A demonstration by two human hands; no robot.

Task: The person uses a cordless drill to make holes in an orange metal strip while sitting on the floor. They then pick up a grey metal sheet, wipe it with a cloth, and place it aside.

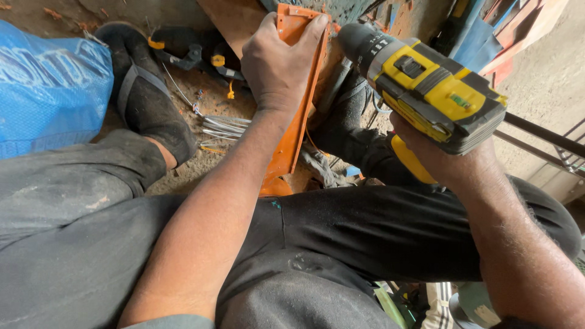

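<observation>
My left hand (277,64) grips the upper end of a long orange metal panel (292,131) that stands on edge between my knees. My right hand (436,155) is closed around the handle of a yellow and black cordless drill (426,91). The drill's black chuck points left and sits against the panel's top right edge, just beside my left fingers. The drill bit itself is hidden behind the panel and my hand.
I sit on dirt ground in dark trousers (365,231), one foot in a black sandal (143,91) at upper left. A blue woven sack (49,85) lies at left. Loose wires (222,127) and black parts (195,52) lie by the foot. Metal bars (542,137) run at right.
</observation>
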